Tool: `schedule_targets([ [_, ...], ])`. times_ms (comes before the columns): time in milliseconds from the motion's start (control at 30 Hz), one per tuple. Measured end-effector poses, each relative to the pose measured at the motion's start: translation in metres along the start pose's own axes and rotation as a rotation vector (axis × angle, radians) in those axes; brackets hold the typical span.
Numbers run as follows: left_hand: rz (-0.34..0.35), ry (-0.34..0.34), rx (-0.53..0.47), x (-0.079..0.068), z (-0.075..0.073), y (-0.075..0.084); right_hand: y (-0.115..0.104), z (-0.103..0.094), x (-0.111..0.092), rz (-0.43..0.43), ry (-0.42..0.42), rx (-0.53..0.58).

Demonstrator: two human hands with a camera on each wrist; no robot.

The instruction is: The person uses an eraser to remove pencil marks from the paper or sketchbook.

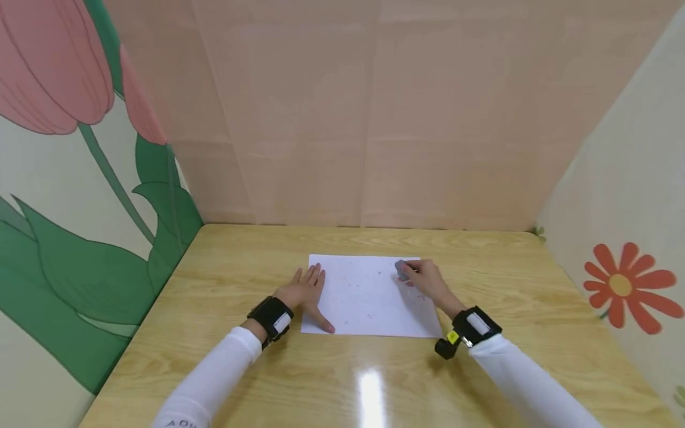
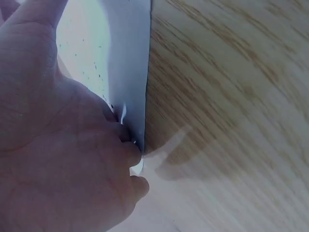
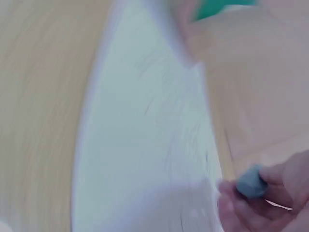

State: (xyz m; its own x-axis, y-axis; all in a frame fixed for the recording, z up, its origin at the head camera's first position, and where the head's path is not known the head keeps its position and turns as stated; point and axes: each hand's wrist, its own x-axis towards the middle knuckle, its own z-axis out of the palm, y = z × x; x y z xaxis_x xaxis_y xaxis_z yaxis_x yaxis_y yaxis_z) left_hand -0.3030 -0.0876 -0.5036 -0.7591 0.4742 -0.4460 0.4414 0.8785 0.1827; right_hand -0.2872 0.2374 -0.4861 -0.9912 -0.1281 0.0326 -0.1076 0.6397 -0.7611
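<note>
A white sheet of paper (image 1: pixel 353 297) with small dark specks scattered over it lies on the table. My left hand (image 1: pixel 302 294) rests at the sheet's left edge, fingers stretched away from me and thumb spread along the near edge. In the left wrist view the hand covers part of the paper (image 2: pixel 128 48). Over the far right part of the sheet, my right hand (image 1: pixel 428 279) pinches a grey-blue, putty-like lump (image 1: pixel 401 270) between thumb and fingers. The right wrist view shows the rounded lump (image 3: pixel 251 182) at the fingertips, and the specks there are streaked by motion blur.
The wooden table (image 1: pixel 241 249) extends around the paper on every side. A pinkish cloth backdrop (image 1: pixel 364 119) rises behind its far edge. Painted walls flank it, with a red flower (image 1: pixel 621 285) on the right. Black wrist straps (image 1: pixel 271 319) sit on both wrists.
</note>
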Motion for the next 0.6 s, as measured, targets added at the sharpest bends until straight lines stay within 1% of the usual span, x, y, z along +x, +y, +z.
schedule_targets([
  [67,-0.007,0.001,-0.011,-0.009,-0.007,0.005,-0.003,0.005,0.010,0.079,-0.049,0.078],
  [100,-0.007,0.003,-0.018,-0.012,-0.010,0.006,-0.004,0.007,0.014,0.093,-0.064,0.086],
  [167,0.003,0.012,-0.040,-0.015,-0.008,0.006,-0.001,0.009,0.016,0.065,-0.061,0.036],
  [200,0.001,0.011,-0.048,-0.019,-0.010,0.007,0.002,0.008,0.018,0.039,-0.047,-0.004],
  [233,0.009,0.016,-0.047,-0.019,-0.011,0.007,0.004,0.004,0.018,0.018,-0.026,-0.033],
  [333,0.035,0.030,-0.051,-0.019,-0.013,0.005,0.015,-0.011,0.017,-0.003,0.024,-0.086],
  [400,0.049,0.034,-0.053,-0.017,-0.013,0.001,0.024,-0.022,0.014,0.000,0.058,-0.117],
  [467,0.062,0.035,-0.066,-0.018,-0.013,-0.002,0.034,-0.031,0.009,0.010,0.100,-0.145],
  [600,0.075,0.037,-0.076,-0.019,-0.011,-0.009,0.053,-0.043,-0.001,0.026,0.171,-0.209],
])
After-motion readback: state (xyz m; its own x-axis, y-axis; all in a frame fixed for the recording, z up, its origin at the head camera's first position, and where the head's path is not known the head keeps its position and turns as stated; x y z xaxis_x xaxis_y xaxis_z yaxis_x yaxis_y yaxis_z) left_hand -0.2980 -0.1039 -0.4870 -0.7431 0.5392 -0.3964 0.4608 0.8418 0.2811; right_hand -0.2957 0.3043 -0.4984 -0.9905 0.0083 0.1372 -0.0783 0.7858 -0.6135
